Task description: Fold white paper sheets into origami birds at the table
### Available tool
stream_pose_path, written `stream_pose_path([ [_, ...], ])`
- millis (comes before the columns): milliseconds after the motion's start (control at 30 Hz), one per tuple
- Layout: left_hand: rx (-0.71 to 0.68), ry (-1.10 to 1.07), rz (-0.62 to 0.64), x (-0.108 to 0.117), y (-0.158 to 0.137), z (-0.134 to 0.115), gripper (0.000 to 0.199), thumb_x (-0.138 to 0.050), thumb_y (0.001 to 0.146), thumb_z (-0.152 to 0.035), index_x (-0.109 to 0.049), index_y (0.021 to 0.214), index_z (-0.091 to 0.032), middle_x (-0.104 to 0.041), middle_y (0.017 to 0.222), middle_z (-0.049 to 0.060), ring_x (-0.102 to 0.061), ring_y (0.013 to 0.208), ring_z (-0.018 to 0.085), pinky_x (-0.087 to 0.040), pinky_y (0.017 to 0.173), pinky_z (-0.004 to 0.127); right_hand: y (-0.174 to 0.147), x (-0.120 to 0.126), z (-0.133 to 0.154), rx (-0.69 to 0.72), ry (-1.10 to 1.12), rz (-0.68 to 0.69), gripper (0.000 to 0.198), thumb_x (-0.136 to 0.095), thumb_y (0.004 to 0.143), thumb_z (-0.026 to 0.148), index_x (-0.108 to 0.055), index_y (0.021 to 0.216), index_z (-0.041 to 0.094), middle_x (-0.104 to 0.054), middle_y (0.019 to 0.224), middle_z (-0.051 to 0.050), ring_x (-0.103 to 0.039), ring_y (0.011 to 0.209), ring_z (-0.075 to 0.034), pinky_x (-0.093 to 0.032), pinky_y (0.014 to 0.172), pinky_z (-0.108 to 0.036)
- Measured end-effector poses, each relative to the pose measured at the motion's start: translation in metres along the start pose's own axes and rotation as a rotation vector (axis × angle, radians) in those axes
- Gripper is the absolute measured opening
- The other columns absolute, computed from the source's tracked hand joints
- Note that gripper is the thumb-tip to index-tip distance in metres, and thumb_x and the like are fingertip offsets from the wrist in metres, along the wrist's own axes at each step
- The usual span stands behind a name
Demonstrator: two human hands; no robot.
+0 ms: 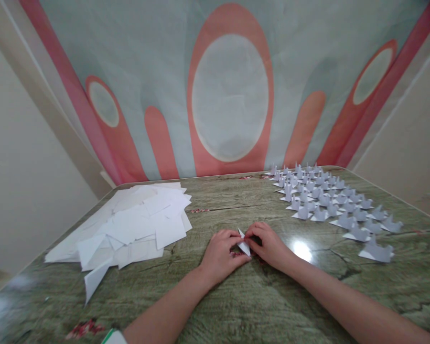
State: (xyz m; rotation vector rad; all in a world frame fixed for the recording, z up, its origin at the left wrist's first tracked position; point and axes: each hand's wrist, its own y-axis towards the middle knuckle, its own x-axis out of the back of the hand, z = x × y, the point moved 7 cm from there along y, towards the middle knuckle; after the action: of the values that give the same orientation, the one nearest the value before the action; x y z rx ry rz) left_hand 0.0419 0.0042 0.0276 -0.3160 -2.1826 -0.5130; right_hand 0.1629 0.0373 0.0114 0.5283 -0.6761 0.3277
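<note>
Between my two hands, near the middle of the table, is a small folded white paper (244, 247) with a pointed tip sticking up. My left hand (220, 252) pinches it from the left, thumb low and fingers at its upper part. From the right, my right hand (267, 242) grips its upper part between thumb and fingertips. The fingers hide part of the folds. Off to the right, several rows of folded white paper birds (376, 249) stand on the table. A spread pile of white paper sheets (136, 222) lies on the left.
The wood-patterned table (215, 306) reaches back to a printed backdrop (231, 95) with orange and grey shapes. One loose sheet (96, 279) juts from the pile's front. A white and green object (114, 337) shows at the bottom edge beside my left forearm.
</note>
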Motion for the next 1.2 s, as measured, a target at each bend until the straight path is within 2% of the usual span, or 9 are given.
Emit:
stream_pose_path([
  [200,-0.012,0.023,-0.015,0.002,-0.001,-0.002,0.018,-0.059,0.081,-0.032,-0.067,0.096,-0.026,-0.064,0.099,0.001,-0.053,0.093,0.019,-0.039,0.084,0.033,0.002,0.002,0.002,0.006,0.036,0.058,0.013,-0.052,0.081,0.015,-0.064,0.077,0.019,-0.059,0.082,-0.004,-0.053,0.083,-0.018,-0.040,0.077,-0.032],
  [400,-0.017,0.060,-0.014,0.002,0.002,-0.001,0.021,-0.047,0.089,-0.028,-0.067,0.087,-0.023,-0.064,0.094,0.002,-0.054,0.089,0.017,-0.039,0.083,0.031,0.004,0.003,0.006,0.005,0.065,0.108,0.019,-0.049,0.079,0.011,-0.066,0.076,0.019,-0.061,0.084,-0.004,-0.054,0.085,-0.018,-0.040,0.080,-0.032],
  [633,0.029,0.026,-0.031,0.001,0.005,0.006,0.022,-0.045,0.089,-0.025,-0.064,0.079,-0.018,-0.063,0.086,0.003,-0.055,0.084,0.016,-0.040,0.079,0.027,0.003,0.004,0.009,-0.018,0.074,0.097,0.009,-0.057,0.078,0.021,-0.066,0.075,0.019,-0.061,0.082,-0.004,-0.054,0.083,-0.018,-0.041,0.078,-0.032],
  [833,0.069,-0.006,-0.033,0.002,0.008,0.011,0.028,-0.043,0.090,-0.028,-0.064,0.075,-0.018,-0.063,0.076,0.003,-0.057,0.076,0.016,-0.042,0.071,0.025,0.003,-0.001,0.003,-0.024,0.042,0.059,0.012,-0.056,0.081,0.021,-0.064,0.073,0.019,-0.060,0.081,-0.004,-0.053,0.082,-0.018,-0.040,0.077,-0.032],
  [1000,0.089,-0.089,-0.021,0.006,0.005,0.009,0.015,-0.053,0.084,-0.029,-0.064,0.088,-0.020,-0.066,0.079,0.001,-0.058,0.072,0.015,-0.044,0.068,0.024,0.002,-0.001,0.002,-0.021,0.032,0.048,0.012,-0.055,0.081,0.022,-0.063,0.074,0.019,-0.059,0.081,-0.004,-0.053,0.081,-0.018,-0.041,0.076,-0.032],
  [1200,0.194,-0.353,-0.041,0.002,0.004,0.019,0.021,-0.058,0.077,-0.017,-0.064,0.097,-0.020,-0.069,0.089,0.002,-0.063,0.080,0.016,-0.048,0.076,0.026,0.003,-0.001,0.002,-0.014,0.024,0.047,0.012,-0.054,0.082,0.021,-0.063,0.074,0.019,-0.059,0.081,-0.004,-0.053,0.082,-0.018,-0.041,0.076,-0.033],
])
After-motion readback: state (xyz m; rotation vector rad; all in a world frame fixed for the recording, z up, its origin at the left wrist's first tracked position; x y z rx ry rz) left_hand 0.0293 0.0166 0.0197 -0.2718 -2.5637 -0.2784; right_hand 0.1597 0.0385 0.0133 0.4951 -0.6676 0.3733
